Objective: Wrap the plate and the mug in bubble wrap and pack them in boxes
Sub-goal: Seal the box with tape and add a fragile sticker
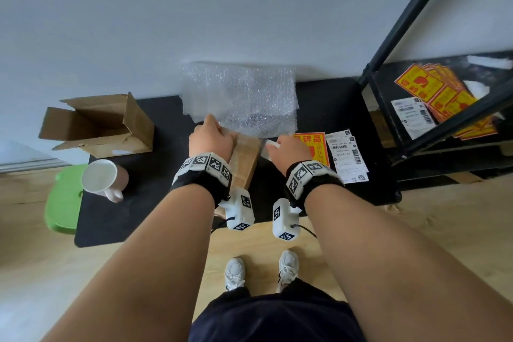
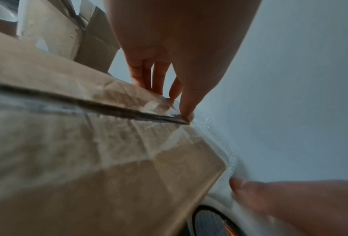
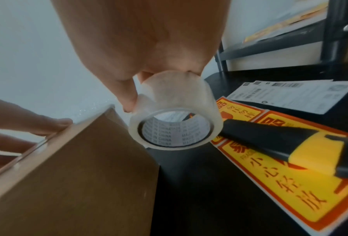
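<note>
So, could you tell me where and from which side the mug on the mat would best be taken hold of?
Probably by the handle. The mug lies tipped on the black mat, its open mouth facing up and left, and its handle juts toward the near edge. A hand coming from the near side could curl round it. Both hands are busy: the left hand on the closed box, the right hand holding the tape roll.
</note>
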The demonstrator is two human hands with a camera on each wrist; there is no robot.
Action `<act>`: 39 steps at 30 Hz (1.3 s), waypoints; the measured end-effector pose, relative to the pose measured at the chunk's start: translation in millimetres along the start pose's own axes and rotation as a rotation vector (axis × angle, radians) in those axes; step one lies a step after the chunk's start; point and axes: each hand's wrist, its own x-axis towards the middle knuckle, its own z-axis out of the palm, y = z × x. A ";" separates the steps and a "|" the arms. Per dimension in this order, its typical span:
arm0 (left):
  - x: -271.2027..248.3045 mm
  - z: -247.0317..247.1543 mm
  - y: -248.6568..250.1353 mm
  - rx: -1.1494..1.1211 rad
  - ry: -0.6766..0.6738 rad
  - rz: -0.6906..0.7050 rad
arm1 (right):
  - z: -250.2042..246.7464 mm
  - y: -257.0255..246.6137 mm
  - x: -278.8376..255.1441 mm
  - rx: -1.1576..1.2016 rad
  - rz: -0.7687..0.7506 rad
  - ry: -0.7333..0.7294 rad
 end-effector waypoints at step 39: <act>-64.9 32.3 25.7 0.047 0.180 0.260 | 6.7 94.2 10.8 -0.066 0.086 0.040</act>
